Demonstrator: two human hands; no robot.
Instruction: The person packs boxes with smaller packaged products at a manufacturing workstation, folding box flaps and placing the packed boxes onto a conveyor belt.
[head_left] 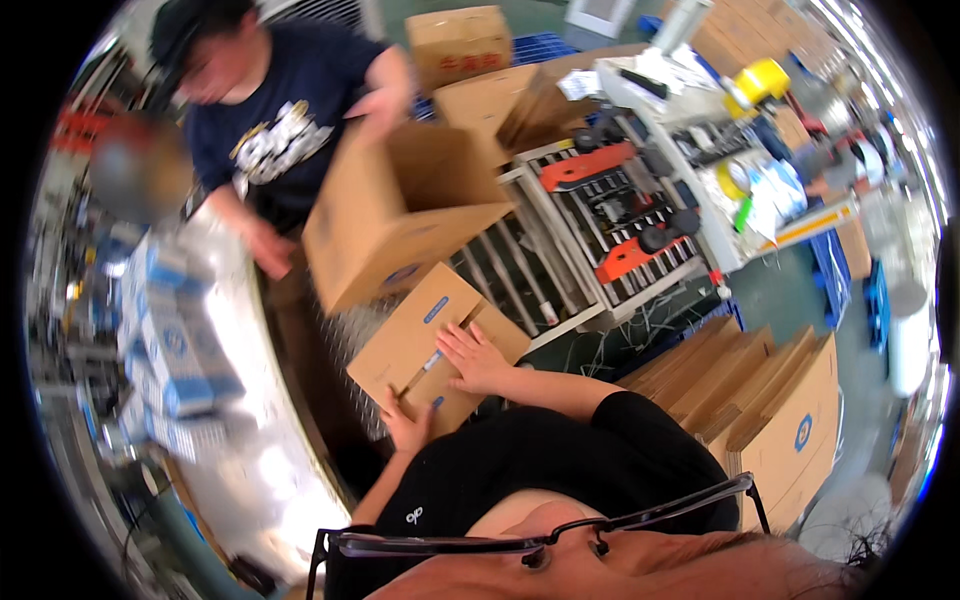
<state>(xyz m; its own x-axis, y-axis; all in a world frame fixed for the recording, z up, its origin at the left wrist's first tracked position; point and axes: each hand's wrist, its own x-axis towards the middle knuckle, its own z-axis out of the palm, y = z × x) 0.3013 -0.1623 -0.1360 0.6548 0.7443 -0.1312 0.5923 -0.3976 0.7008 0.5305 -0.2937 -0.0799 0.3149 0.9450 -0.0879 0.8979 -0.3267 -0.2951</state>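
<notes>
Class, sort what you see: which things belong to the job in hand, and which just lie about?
In the job: left hand, right hand, carton under both hands.

Apparently just lying about: yellow item, orange parts, blue-and-white packages.

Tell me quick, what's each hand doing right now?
Left hand: open, touching the edge of the closed cardboard box nearest the person.
Right hand: open, resting on top of the same box.
</notes>
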